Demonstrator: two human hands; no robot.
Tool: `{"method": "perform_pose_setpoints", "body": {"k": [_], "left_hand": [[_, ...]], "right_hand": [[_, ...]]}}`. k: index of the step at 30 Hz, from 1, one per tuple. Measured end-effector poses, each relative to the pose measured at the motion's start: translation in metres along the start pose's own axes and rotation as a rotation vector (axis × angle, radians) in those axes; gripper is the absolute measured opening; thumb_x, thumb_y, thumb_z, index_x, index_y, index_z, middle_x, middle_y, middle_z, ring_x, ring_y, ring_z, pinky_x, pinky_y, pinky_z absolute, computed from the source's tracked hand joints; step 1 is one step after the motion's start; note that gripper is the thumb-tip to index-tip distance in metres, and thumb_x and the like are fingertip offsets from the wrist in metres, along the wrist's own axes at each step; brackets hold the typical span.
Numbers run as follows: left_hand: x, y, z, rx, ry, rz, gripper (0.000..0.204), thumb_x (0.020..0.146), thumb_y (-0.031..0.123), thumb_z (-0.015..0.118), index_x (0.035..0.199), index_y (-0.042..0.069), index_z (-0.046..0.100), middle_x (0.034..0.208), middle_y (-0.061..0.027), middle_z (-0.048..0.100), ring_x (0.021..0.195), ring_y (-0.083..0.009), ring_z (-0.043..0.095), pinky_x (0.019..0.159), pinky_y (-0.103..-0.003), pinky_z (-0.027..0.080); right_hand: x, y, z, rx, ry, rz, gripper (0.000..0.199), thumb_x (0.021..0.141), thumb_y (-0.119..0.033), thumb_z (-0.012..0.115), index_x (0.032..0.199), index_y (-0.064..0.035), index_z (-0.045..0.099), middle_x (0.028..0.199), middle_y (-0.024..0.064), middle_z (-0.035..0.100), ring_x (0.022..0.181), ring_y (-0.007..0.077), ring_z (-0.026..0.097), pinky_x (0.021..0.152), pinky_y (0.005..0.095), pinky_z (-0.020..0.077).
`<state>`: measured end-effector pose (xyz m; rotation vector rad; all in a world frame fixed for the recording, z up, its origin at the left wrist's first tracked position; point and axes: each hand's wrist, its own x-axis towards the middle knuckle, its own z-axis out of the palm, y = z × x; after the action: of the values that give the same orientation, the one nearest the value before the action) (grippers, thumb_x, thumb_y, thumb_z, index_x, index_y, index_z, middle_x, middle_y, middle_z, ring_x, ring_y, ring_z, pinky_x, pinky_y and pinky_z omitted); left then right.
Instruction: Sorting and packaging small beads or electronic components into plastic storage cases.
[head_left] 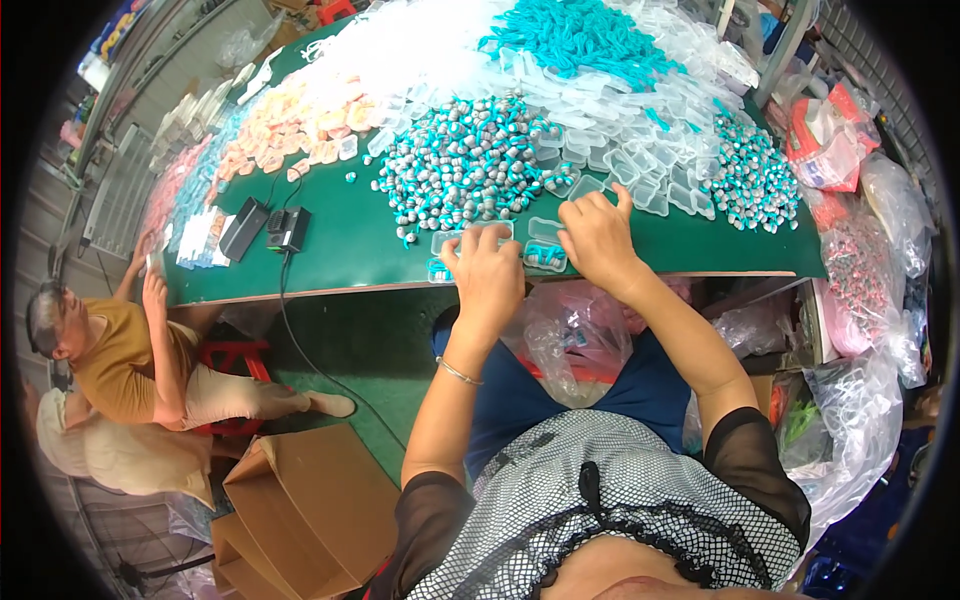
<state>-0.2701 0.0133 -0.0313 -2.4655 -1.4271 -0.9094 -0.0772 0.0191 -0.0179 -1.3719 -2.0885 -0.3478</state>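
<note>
Two hands [487, 275] [598, 240], apparently on boxes [545, 256], near table edge [370, 288]

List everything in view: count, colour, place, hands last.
Open boxes: two, clear, near table edge
Small pieces: two heaps, teal and grey, centre and right
Other boxes: many, clear, right of centre
Strings: one heap, teal, far side
Flat pieces: many, peach, left of centre
Devices: two, black, table's left
Table: one, green, ahead
Carton: at least one, brown, lower left
Stool: one, red, left
Bags: several, clear and pink, far right
Co-worker: at least one, brown top, left
Left hand: one, bare, at left box
Right hand: one, bare, at right box
</note>
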Motion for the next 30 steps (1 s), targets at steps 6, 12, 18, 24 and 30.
{"method": "perform_pose_setpoints", "body": {"k": [6,12,18,24,30], "left_hand": [[0.002,0.005,-0.002,-0.075,0.034,-0.019,0.011,0.075,0.011,0.072,0.086,0.014,0.07,0.095,0.001,0.064,0.095,-0.0219,0.056,0.089,-0.046,0.033],[0.005,0.008,0.001,-0.16,0.065,0.0,0.009,0.079,0.013,0.07,0.088,0.012,0.068,0.079,-0.002,0.061,0.083,-0.024,0.057,0.082,-0.044,0.035],[0.009,0.013,0.005,-0.243,0.021,-0.107,0.019,0.077,0.008,0.074,0.093,0.011,0.065,0.081,-0.0001,0.066,0.081,-0.022,0.06,0.081,-0.042,0.035],[0.008,0.012,0.01,-0.248,0.056,-0.089,0.017,0.076,0.009,0.075,0.088,0.011,0.063,0.08,0.0003,0.066,0.078,-0.0217,0.06,0.08,-0.041,0.035],[0.007,0.011,0.012,-0.23,0.074,-0.054,0.011,0.078,0.011,0.074,0.084,0.013,0.066,0.076,0.0003,0.065,0.078,-0.0216,0.06,0.081,-0.042,0.035]], "right_hand": [[0.0,-0.001,0.001,0.002,0.037,-0.005,0.015,0.075,-0.009,0.069,0.084,-0.0101,0.057,0.075,0.0042,0.057,0.085,0.0246,0.058,0.099,0.0595,0.0318],[-0.001,-0.002,0.003,-0.001,0.054,-0.014,0.014,0.075,-0.009,0.069,0.083,-0.0105,0.057,0.074,0.0037,0.056,0.084,0.0236,0.058,0.1,0.0589,0.0317],[-0.002,-0.003,0.003,0.002,0.066,-0.012,0.014,0.075,-0.008,0.068,0.083,-0.0106,0.057,0.074,0.0035,0.055,0.083,0.0232,0.058,0.1,0.0581,0.0315],[-0.005,-0.002,0.004,0.008,0.021,0.007,0.022,0.072,-0.01,0.072,0.088,-0.0105,0.055,0.08,0.0041,0.057,0.088,0.0242,0.058,0.101,0.0564,0.0307],[-0.006,-0.003,0.004,0.025,0.033,0.01,0.022,0.073,-0.009,0.071,0.088,-0.0105,0.055,0.08,0.0042,0.057,0.089,0.0242,0.058,0.101,0.0564,0.0306]]}}
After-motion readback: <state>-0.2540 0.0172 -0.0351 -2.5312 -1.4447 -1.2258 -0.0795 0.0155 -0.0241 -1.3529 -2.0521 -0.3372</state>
